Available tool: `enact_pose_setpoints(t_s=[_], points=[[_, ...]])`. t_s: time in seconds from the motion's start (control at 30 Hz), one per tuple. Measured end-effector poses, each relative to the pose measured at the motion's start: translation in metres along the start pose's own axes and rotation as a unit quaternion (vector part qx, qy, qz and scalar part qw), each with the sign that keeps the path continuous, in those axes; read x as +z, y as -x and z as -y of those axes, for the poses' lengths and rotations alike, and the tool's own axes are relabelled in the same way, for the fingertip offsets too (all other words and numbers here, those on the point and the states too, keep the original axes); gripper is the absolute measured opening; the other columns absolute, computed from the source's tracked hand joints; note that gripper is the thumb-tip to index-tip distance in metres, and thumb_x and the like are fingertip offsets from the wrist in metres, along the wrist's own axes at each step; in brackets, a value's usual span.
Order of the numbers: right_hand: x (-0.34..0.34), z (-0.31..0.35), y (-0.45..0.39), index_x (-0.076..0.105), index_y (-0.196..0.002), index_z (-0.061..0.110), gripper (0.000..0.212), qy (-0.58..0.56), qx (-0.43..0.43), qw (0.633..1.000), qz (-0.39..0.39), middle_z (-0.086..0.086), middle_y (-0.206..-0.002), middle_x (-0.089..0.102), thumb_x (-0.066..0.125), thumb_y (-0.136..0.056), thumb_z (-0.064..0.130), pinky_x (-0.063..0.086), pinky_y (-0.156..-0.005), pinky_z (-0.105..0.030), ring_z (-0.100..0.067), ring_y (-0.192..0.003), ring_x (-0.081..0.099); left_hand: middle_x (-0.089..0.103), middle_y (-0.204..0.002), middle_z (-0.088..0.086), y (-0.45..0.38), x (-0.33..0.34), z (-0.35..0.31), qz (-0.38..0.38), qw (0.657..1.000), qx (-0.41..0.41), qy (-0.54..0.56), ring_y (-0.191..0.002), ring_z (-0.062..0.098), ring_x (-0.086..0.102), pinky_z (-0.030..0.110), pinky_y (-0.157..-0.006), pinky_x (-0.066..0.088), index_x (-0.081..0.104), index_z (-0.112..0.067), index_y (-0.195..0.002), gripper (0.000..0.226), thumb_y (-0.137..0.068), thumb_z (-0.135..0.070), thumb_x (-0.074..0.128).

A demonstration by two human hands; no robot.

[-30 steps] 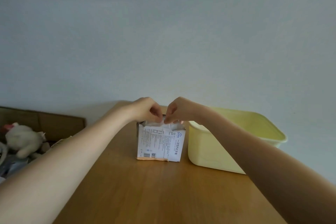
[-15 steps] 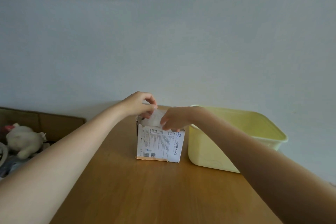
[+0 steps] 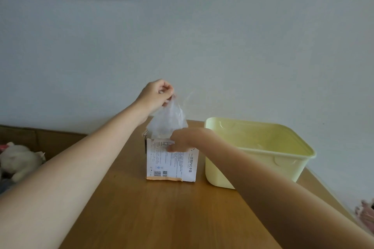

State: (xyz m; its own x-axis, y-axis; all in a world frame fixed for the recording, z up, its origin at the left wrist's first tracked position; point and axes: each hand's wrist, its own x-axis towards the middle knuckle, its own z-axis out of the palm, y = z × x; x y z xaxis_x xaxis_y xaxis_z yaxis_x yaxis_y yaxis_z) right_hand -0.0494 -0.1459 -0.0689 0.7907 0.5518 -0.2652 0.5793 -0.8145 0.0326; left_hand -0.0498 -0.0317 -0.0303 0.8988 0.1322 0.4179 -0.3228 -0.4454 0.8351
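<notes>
the clear plastic glove stands half out of the torn top of the glove box. the box sits upright on the wooden table, just beside a yellow tub. the left hand is above the box, thumb and fingertips pinched together on the glove's upper edge. the right hand grips the box's top edge, thumb pressed on the printed front, and the fingers seem hooked over the opening. to do this pull well, i judge the lift should go straight up and slow. that way the thin film slips free without tearing or dragging a second glove along. the right hand should bear down firmly, since the light box could tip or rise with the glove.
</notes>
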Motion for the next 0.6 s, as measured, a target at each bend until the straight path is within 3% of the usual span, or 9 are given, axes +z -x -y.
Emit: enact_pose_setpoints(t_s=[0.13,0.3,0.43,0.5,0.6], points=[[0.001,0.002,0.005,0.047,-0.133,0.006,0.048,0.025,-0.011,1.000,-0.002,-0.008,-0.126,0.055,0.040,-0.099,0.038,0.038,-0.081,-0.028,-0.024,-0.111,0.055,0.065,-0.083,-0.008,-0.003,0.002,-0.020,-0.038,0.999,0.023,0.023,-0.073,0.004,0.057,0.011,-0.067,0.043,0.048,-0.017,-0.084,0.015,-0.098,-0.016,0.043],[-0.010,-0.007,0.019,0.053,-0.130,0.007,0.051,-0.041,-0.054,0.997,-0.029,-0.008,-0.128,0.056,0.049,-0.094,0.043,0.042,-0.091,-0.028,-0.023,-0.112,0.056,0.066,-0.106,0.009,-0.004,0.003,-0.027,-0.049,0.999,-0.005,0.019,-0.091,0.026,0.064,0.040,-0.087,0.050,0.043,-0.025,-0.081,0.015,-0.096,-0.026,0.039],[-0.027,-0.028,0.036,0.064,-0.108,-0.006,0.051,-0.197,-0.057,0.973,-0.107,-0.020,-0.109,0.064,0.056,-0.090,0.040,0.045,-0.082,-0.027,-0.022,-0.087,0.059,0.061,-0.108,0.011,-0.004,0.005,-0.035,-0.112,0.993,-0.028,0.004,-0.088,0.024,0.058,0.041,-0.086,0.048,0.042,-0.021,-0.090,0.009,-0.095,-0.022,0.034],[-0.032,-0.039,0.044,0.061,-0.111,-0.010,0.059,-0.333,-0.041,0.933,-0.134,-0.023,-0.113,0.063,0.063,-0.085,0.043,0.050,-0.090,-0.033,-0.030,-0.095,0.064,0.059,-0.106,0.012,-0.006,0.005,-0.040,-0.130,0.991,-0.024,0.016,-0.086,0.023,0.056,0.042,-0.086,0.049,0.042,-0.017,-0.092,0.009,-0.094,-0.018,0.033],[-0.041,-0.050,0.049,0.057,-0.115,-0.003,0.053,-0.546,-0.020,0.817,-0.185,-0.012,-0.113,0.060,0.068,-0.083,0.037,0.050,-0.088,-0.034,-0.023,-0.095,0.059,0.054,-0.101,0.010,-0.006,0.008,-0.047,-0.129,0.991,-0.018,-0.009,-0.084,0.021,0.052,0.036,-0.075,0.046,0.040,-0.014,-0.098,0.011,-0.097,-0.018,0.031]])
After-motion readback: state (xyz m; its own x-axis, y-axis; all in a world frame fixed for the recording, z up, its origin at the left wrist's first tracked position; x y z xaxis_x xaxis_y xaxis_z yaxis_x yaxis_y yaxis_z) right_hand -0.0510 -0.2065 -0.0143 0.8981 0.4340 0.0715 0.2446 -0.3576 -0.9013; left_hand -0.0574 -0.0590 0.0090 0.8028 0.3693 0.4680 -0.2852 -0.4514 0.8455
